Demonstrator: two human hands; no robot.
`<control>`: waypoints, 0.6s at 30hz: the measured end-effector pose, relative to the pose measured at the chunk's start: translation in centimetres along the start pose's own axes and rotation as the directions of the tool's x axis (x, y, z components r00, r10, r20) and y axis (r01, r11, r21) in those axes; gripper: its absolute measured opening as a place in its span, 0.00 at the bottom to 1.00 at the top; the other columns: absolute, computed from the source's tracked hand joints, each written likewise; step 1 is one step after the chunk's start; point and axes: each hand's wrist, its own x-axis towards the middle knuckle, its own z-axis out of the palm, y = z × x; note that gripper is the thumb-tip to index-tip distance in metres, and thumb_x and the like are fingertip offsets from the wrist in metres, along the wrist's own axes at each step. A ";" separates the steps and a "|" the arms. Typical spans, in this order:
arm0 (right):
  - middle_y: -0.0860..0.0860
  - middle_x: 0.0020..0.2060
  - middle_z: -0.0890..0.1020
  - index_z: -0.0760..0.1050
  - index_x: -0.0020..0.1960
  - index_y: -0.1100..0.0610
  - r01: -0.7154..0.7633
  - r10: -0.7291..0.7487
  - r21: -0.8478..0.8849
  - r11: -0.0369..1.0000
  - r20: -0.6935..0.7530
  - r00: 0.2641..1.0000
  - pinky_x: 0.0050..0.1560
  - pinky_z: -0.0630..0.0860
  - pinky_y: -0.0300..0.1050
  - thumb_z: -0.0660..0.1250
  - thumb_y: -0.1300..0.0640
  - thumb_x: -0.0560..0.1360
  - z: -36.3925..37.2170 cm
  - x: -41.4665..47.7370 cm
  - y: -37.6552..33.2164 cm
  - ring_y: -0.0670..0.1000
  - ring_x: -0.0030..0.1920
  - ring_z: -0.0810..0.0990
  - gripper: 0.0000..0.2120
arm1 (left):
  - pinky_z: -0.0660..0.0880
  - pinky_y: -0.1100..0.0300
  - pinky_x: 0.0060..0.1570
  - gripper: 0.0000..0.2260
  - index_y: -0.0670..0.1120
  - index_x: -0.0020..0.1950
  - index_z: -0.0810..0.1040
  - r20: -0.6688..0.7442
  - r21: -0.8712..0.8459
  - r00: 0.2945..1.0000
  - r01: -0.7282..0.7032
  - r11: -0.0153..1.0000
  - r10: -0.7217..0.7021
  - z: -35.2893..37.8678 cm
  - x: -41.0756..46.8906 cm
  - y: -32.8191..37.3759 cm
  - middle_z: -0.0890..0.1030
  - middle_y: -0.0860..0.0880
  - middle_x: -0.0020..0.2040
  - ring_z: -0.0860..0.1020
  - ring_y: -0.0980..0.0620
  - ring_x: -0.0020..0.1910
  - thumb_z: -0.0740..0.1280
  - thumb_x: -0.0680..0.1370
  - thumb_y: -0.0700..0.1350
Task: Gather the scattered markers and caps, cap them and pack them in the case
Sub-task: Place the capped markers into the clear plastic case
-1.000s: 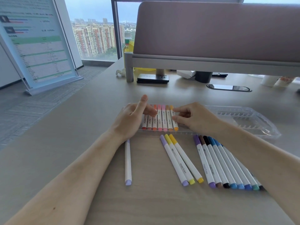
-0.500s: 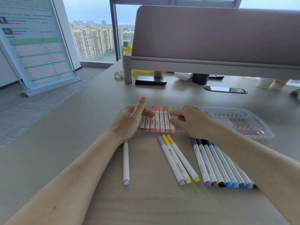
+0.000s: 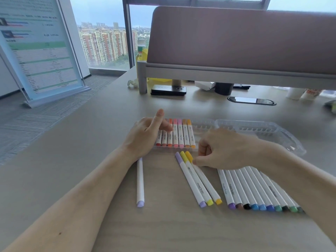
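Observation:
A clear plastic case point(image 3: 204, 125) lies open on the desk, its lid point(image 3: 263, 130) flat to the right. Several capped markers point(image 3: 179, 136), red through orange, fill its left end. My left hand point(image 3: 145, 136) rests at that end, fingers lying on those markers, thumb raised. My right hand point(image 3: 225, 150) sits in front of the case, fingers curled, pinching the upper end of the orange marker point(image 3: 209, 184). That marker lies beside a yellow marker point(image 3: 199, 185) and a lilac one point(image 3: 190, 182). A single lilac marker point(image 3: 140, 182) lies left. A row of several markers point(image 3: 254, 190) lies under my right forearm.
A padded desk divider point(image 3: 236, 42) stands behind the case, with a black flat device point(image 3: 168, 90), a dark cup point(image 3: 224, 88) and a cable grommet point(image 3: 251, 101) near it. Paper cups point(image 3: 295, 92) stand at the back right. A sign stand point(image 3: 41, 51) is on the floor left.
My right hand has left the markers in the case and come toward me, down onto the orange loose marker. My left hand stays at the case's left end.

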 end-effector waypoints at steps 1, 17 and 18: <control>0.54 0.42 0.86 0.83 0.46 0.59 -0.007 0.007 -0.008 1.000 -0.006 1.000 0.47 0.81 0.49 0.69 0.44 0.77 0.0 -0.1 -0.2 0.55 0.45 0.84 0.17 | 0.65 0.67 0.55 0.35 0.55 0.45 0.87 0.002 0.004 1.000 -0.001 1.000 0.001 0.0 0.0 0.1 0.85 0.59 0.52 0.79 0.61 0.57 0.44 0.78 0.71; 0.60 0.45 0.87 0.80 0.51 0.64 -0.026 0.166 0.836 0.549 -0.078 0.983 0.44 0.80 0.45 0.60 0.62 0.85 -1.3 2.8 2.7 0.52 0.39 0.82 0.11 | 0.67 0.67 0.53 0.34 0.54 0.46 0.88 0.008 0.071 1.000 -0.001 0.997 0.001 -0.1 -0.1 0.4 0.84 0.56 0.54 0.79 0.59 0.56 0.44 0.80 0.68; 0.60 0.45 0.87 0.80 0.52 0.64 -0.017 0.174 0.856 0.516 -0.086 0.981 0.46 0.81 0.45 0.61 0.62 0.84 -1.5 3.2 3.1 0.51 0.39 0.83 0.10 | 0.67 0.67 0.53 0.34 0.55 0.46 0.88 0.011 0.069 1.000 0.000 0.998 -0.001 -0.1 -0.1 0.4 0.84 0.57 0.54 0.79 0.59 0.56 0.44 0.80 0.68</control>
